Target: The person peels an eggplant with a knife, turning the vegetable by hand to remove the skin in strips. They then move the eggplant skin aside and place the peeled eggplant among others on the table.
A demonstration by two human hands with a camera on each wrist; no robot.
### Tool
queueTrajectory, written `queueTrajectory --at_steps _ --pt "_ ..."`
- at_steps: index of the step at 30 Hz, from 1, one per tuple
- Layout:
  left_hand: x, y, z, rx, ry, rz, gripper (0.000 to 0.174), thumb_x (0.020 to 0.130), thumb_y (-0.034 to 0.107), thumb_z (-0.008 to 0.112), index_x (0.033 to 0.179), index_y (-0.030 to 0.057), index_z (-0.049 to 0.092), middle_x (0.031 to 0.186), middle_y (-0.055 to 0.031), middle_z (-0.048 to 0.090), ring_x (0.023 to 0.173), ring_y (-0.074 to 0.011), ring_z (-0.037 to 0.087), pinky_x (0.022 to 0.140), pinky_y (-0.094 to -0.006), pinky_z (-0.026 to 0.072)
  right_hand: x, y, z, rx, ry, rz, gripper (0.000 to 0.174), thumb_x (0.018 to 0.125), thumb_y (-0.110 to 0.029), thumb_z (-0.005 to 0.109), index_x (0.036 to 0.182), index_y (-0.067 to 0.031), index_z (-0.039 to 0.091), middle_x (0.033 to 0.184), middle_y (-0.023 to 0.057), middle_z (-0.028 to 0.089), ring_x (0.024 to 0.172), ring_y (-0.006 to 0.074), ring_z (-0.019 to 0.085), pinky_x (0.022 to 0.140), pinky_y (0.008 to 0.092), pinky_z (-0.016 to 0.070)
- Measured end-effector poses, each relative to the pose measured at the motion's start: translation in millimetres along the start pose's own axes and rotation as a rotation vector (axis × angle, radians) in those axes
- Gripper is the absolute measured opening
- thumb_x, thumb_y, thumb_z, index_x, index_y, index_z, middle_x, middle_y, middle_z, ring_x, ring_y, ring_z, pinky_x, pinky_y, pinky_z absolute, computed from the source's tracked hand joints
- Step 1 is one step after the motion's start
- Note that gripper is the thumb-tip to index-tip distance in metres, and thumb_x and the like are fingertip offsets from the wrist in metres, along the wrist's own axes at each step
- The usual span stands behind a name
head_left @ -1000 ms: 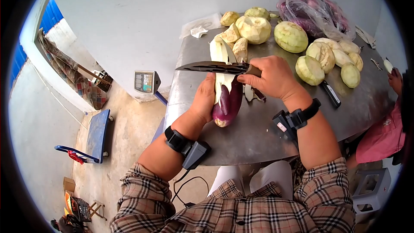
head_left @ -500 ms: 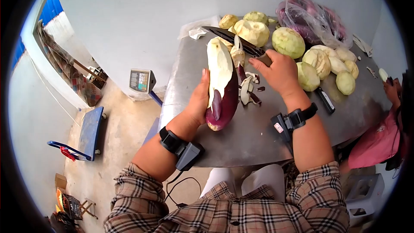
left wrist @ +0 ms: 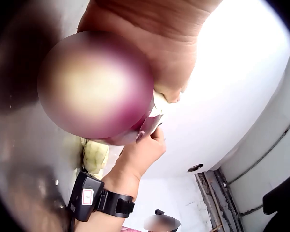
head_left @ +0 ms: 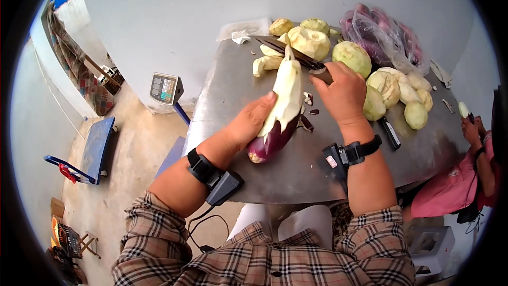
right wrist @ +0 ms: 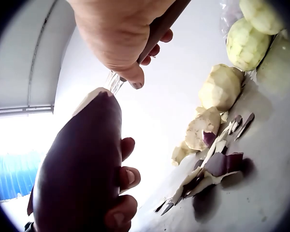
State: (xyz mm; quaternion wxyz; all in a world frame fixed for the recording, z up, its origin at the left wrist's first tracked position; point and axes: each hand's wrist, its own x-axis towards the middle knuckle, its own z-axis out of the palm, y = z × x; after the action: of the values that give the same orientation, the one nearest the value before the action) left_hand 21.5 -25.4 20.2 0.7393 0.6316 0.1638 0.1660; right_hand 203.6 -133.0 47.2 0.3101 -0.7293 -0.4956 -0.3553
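Observation:
My left hand (head_left: 251, 121) grips a partly peeled eggplant (head_left: 287, 92) from its left side, tilted over the metal table. Pale flesh shows on its upper part; purple skin covers the lower end, with a flap of skin hanging at the border. My right hand (head_left: 344, 92) holds a large dark-bladed knife (head_left: 304, 60) by its handle, the blade reaching up and left across the eggplant's narrow tip. In the right wrist view the eggplant (right wrist: 84, 164) shows its purple side, with left fingertips curled round it. Strips of cut peel (right wrist: 224, 163) lie on the table beyond.
Peeled eggplants (head_left: 311, 42) stand along the back and right of the table (head_left: 286, 182). A plastic bag of purple eggplants (head_left: 383, 39) sits behind them. A black-handled tool (head_left: 390, 133) lies at right, near another person (head_left: 450, 185). A scale (head_left: 165, 89) stands left.
The knife has moved from across the eggplant's middle up to its tip. The eggplant has turned and now leans right, with more pale flesh facing up. Peel has dropped onto the table.

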Motion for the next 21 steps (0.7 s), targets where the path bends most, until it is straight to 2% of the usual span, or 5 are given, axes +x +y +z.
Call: queueTrajectory --at_steps 1,5,9,16,21 --pt "1 0 -4 -0.049 -0.080 -0.016 0.055 0.098 0.049 0.038 0.117 -0.0004 0.055 0.098 -0.0068 0.064 0.082 -0.0109 0.061 0.073 -0.0259 0.0501 1 1 0 -0.001 0.021 0.001 0.025 0.067 -0.027 0.077 0.077 -0.0098 0.061 0.075 0.0047 0.061 0.074 0.0265 0.060 0.066 0.0392 0.0434" --pt "0 -7 -6 0.218 -0.223 -0.028 0.057 0.098 0.050 0.039 0.121 0.0005 0.054 0.102 -0.0056 0.063 0.086 -0.0105 0.059 0.076 -0.0251 0.0493 2 5 0 0.023 0.056 0.018 0.026 0.068 -0.027 0.076 0.078 -0.0096 0.061 0.075 0.0048 0.061 0.074 0.0270 0.060 0.066 0.0396 0.0435" --pt "0 -7 -6 -0.025 -0.196 -0.059 0.058 0.097 0.051 0.041 0.121 -0.0002 0.054 0.105 -0.0070 0.063 0.089 -0.0115 0.060 0.080 -0.0261 0.0491 1 4 -1 0.026 0.029 0.006 0.025 0.067 -0.027 0.077 0.077 -0.0100 0.061 0.074 0.0047 0.060 0.073 0.0271 0.060 0.066 0.0398 0.0430" --pt "2 0 -4 -0.202 -0.036 -0.075 0.057 0.097 0.051 0.038 0.118 0.0013 0.056 0.103 -0.0079 0.064 0.086 -0.0132 0.062 0.077 -0.0275 0.0510 1 -3 -1 0.014 -0.002 -0.044 0.024 0.065 -0.025 0.078 0.073 -0.0106 0.059 0.072 0.0035 0.059 0.072 0.0252 0.059 0.066 0.0384 0.0423" --pt "14 -10 -13 -0.339 -0.037 -0.098 0.061 0.096 0.056 0.034 0.129 0.0067 0.047 0.108 -0.0129 0.063 0.087 -0.0227 0.065 0.075 -0.0376 0.0562 2 1 -5 -0.063 -0.027 -0.012 0.025 0.065 -0.026 0.078 0.072 -0.0105 0.059 0.072 0.0031 0.059 0.072 0.0252 0.059 0.066 0.0386 0.0420"
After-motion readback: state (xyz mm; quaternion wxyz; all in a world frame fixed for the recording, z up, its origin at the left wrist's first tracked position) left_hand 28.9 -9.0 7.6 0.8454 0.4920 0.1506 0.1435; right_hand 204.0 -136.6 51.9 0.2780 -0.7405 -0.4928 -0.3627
